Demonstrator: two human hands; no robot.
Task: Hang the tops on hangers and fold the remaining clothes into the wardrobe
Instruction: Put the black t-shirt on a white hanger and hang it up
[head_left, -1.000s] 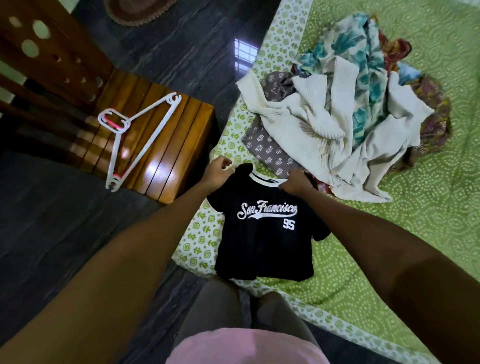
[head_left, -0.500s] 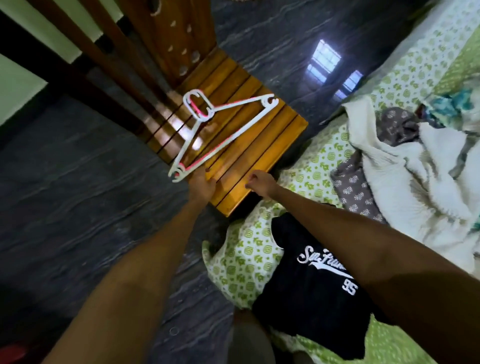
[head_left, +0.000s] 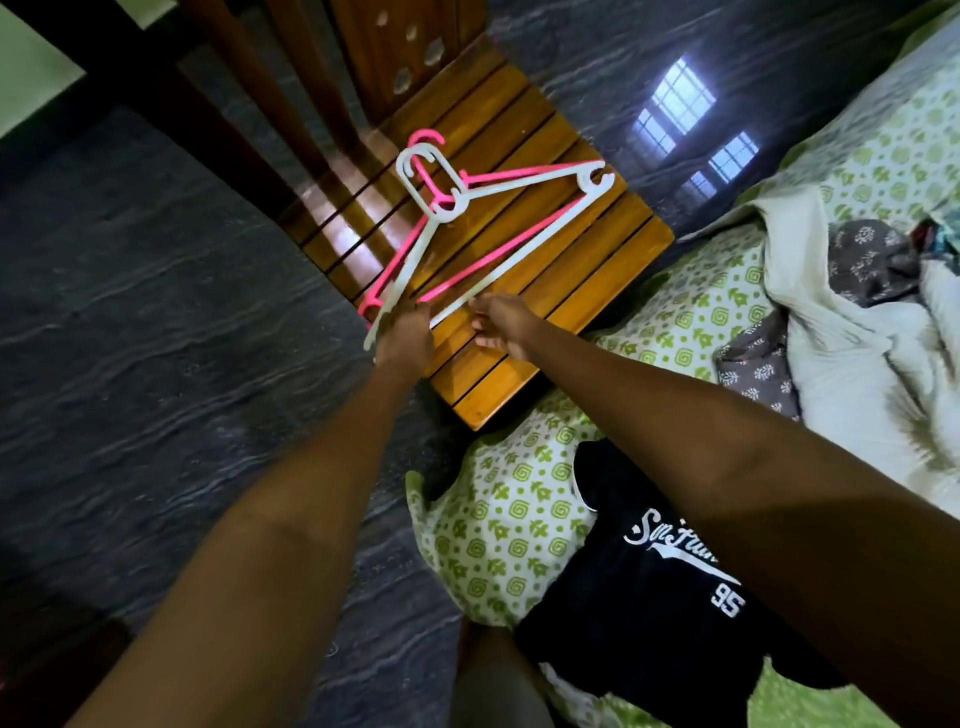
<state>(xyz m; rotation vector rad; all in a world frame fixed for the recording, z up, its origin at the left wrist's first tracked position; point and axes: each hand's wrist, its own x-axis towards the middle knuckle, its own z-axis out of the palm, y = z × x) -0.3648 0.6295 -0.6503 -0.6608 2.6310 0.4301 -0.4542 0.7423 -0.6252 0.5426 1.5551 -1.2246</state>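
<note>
Two plastic hangers lie stacked on the slatted seat of a wooden chair (head_left: 571, 291), a white hanger (head_left: 519, 260) on top of a pink hanger (head_left: 467, 260). My left hand (head_left: 405, 338) grips the near corner of the white hanger. Just to its right, my right hand (head_left: 501, 325) reaches in with its fingertips touching the white hanger's long bar. A black T-shirt (head_left: 649, 613) with white "San Francisco 95" lettering lies flat on the green patterned bedsheet (head_left: 509, 519), under my right forearm.
A pile of clothes (head_left: 857, 338), cream, grey print and floral, sits on the bed at the right. The chair's backrest (head_left: 405, 47) rises at the top. Dark glossy floor (head_left: 156, 364) fills the left. My knee (head_left: 498, 675) shows at the bottom.
Both hands left the black T-shirt and reached to the chair. They are now on the hangers, and the white hanger has shifted off the pink one.
</note>
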